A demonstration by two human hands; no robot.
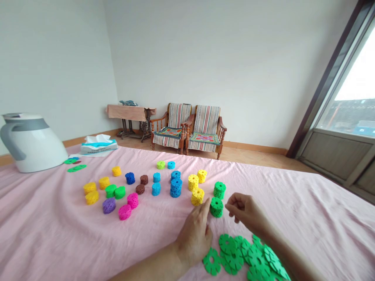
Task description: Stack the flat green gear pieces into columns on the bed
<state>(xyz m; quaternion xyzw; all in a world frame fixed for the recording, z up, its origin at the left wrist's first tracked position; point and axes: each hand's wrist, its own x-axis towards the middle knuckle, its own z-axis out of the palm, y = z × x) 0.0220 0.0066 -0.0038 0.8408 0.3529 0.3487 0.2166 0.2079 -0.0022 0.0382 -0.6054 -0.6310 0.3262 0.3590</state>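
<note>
The left hand (197,233) has its fingers extended, grasping nothing visible, its index fingertip at the left side of a short round stack of notched green plastic discs (216,208). The right hand (244,210) is curled just right of that stack; whether it pinches anything, I cannot tell. The stack stands upright between them, so an uneven push from either side could skew its layers or tip it.

Just beyond stands a second green plastic disc stack (219,190); a shove toward the far side could knock it. The nearest yellow plastic disc stack (197,197) sits close to the left fingertips, where a leftward swing might topple it. Nearer, loose flat green plastic discs (252,253) lie overlapping beside both forearms; a dragging wrist could scatter them. The wrinkled pink cloth (164,242) gives uneven footing, and tugging it could shift everything.
</note>
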